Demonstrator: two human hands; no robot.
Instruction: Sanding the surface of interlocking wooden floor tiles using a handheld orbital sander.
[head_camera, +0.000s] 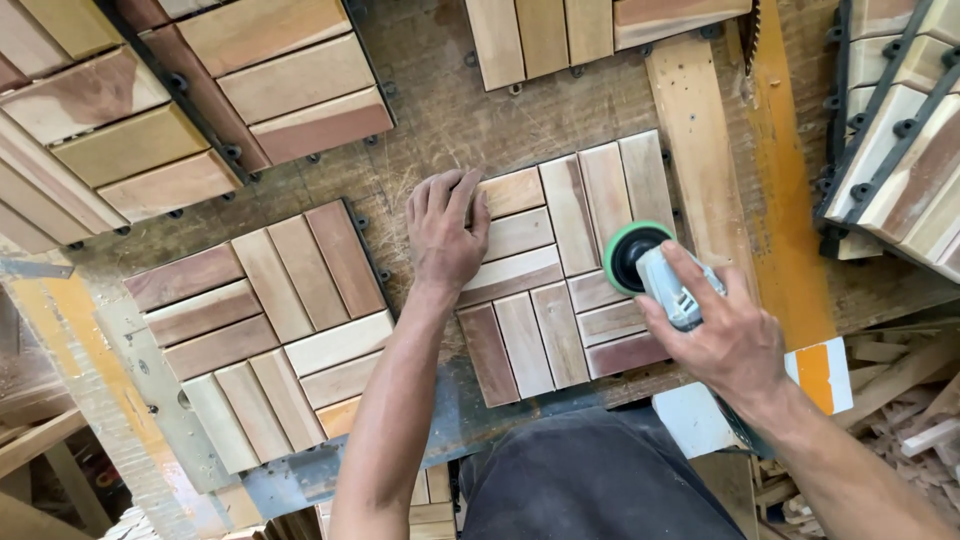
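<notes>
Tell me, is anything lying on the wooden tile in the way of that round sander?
Nothing loose shows on the slatted wooden tile. The sander, gripped by the right hand, sits at its right edge. Only the left hand, pressing flat on the upper left corner, lies on the slats.

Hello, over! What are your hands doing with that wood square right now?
Left hand flat on wood tile, pinning it. Right hand gripping sander, green disc on the tile. Another tile beside, apart.

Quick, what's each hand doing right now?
Left hand: open, pressed flat on the wooden tile.
Right hand: closed around the sander on that tile.
</notes>
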